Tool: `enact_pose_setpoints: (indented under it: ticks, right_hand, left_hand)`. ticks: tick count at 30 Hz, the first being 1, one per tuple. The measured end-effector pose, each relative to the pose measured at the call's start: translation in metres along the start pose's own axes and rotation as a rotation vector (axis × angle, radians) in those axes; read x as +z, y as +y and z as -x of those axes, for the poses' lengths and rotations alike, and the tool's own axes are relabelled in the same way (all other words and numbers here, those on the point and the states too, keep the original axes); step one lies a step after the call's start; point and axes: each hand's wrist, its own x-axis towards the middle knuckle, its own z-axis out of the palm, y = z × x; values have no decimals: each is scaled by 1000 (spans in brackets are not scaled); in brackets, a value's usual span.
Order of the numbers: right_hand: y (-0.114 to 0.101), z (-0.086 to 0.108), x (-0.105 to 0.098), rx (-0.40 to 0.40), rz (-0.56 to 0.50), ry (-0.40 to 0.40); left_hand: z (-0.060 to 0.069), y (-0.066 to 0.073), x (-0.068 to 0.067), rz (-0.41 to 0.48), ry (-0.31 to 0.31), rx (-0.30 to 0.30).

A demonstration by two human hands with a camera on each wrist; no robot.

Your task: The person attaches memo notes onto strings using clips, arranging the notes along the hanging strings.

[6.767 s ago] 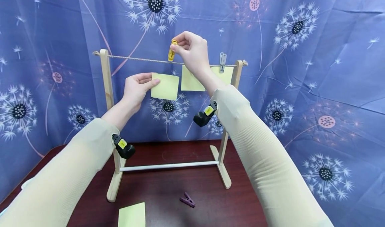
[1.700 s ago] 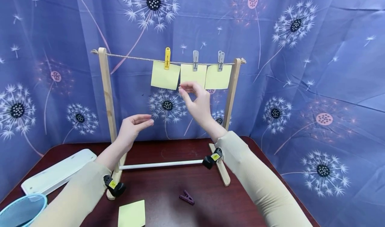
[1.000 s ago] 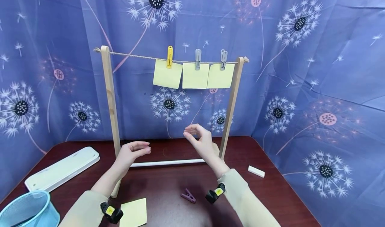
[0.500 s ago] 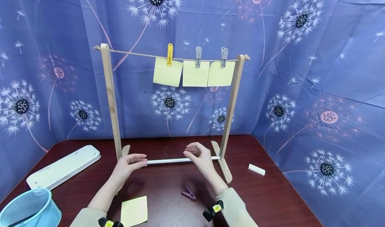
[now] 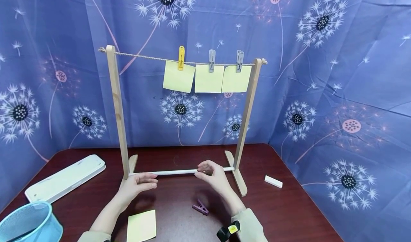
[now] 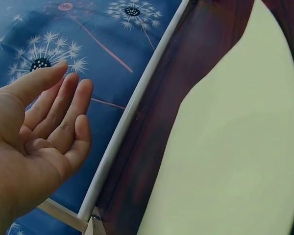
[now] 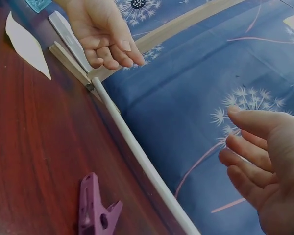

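Near the lower centre of the head view, a purple clothespin [image 5: 200, 207] lies on the dark red table [image 5: 282, 213], below and slightly left of the right hand [image 5: 213, 178]. Left of it, a loose yellow note [image 5: 141, 226] lies below the left hand [image 5: 136, 186]. Both hands are empty, fingers loosely bent, with a gap between thumb and fingers. Beyond them a white bar [image 5: 179, 172] runs across the base of a wooden frame [image 5: 118, 110]. At upper middle, one yellow clothespin [image 5: 181, 58] and two grey clothespins [image 5: 212, 61] fasten three hanging notes [image 5: 208, 78] to a rope [image 5: 144, 57].

The left wrist view shows the left palm and the loose note looming at right; the right wrist view catches both hands, with the purple clothespin at the bottom edge. Only the head view includes the white block [image 5: 273, 182] at right.

At lower left, a blue mesh basket [image 5: 52, 229] holds something dark and slender; a long white case [image 5: 65, 179] lies behind it.
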Motion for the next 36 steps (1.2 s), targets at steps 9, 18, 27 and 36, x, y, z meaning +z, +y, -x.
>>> enact_pose_setpoints:
  ticks: [9,18,27,36]
  right_hand:
    - [29,0,2,80,56,-80]
    - [47,0,-3,86,136,-195]
    - [46,3,-7,141,274,-403]
    - [51,7,0,184,342,-469]
  left_hand:
    - [3,-4,0,-9,-69,-51]
    - [8,-8,-4,-14,-227,-58]
    - [13,-4,-2,-72,-422,-47]
    - [14,-7,-1,-159,-472,-18]
